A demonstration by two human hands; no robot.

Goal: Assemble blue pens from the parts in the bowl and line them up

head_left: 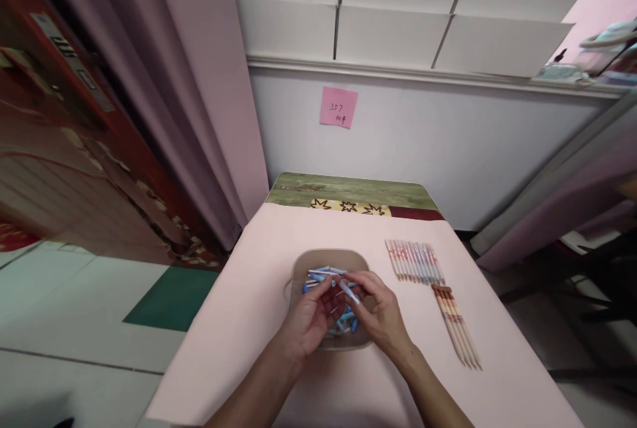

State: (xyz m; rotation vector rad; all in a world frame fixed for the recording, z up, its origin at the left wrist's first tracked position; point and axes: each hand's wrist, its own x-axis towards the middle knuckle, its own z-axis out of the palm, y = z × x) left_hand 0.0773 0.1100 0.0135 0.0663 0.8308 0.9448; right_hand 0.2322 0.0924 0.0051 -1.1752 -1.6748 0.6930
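A beige bin [331,257] stands on the pink-covered table with several blue and white pen parts [323,271] inside. Over its front part, my right hand [378,312] pinches a light blue and white pen piece [349,292] between thumb and fingers. My left hand [313,318] is beside it, palm turned up, thumb and index finger closed around a small blue piece [333,282]. The fingertips of both hands are close together. Their forearms come in from the bottom edge of the view.
Right of the bin lies a row of patterned pens [414,262]. Below it are several wooden-looking pens [456,328] with brown tops. A white wall with a pink note [338,107] rises behind the table [239,322]; a reddish door is at left.
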